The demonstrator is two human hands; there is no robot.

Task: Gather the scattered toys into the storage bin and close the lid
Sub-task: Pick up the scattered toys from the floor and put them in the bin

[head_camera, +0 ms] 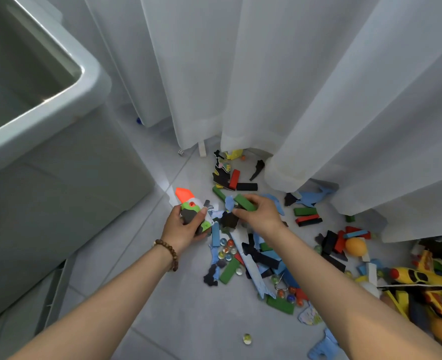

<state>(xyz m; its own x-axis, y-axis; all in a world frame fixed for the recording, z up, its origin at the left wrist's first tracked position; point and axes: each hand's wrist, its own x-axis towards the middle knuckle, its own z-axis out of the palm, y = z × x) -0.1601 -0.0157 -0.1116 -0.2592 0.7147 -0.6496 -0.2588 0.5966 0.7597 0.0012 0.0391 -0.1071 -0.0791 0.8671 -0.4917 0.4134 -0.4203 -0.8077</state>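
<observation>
The left hand point(186, 227) is gripping an orange-tipped toy knife point(192, 210); the right hand point(256, 213) is pinching a green block point(244, 202). The open storage bin point(59, 118) is sitting to the left, nearer the left hand.

The storage bin point(46, 113) stands open at ten o'clock. Blocks point(305, 211), marbles point(226, 249) and foam scraps point(311, 197) litter the floor point(188, 320) from centre to four o'clock. An orange-tipped toy point(186, 197) sits in the left hand point(182, 229), a green block point(246, 203) in the right hand point(260, 214). The lid point(55, 289), perhaps, leans at eight o'clock.
</observation>
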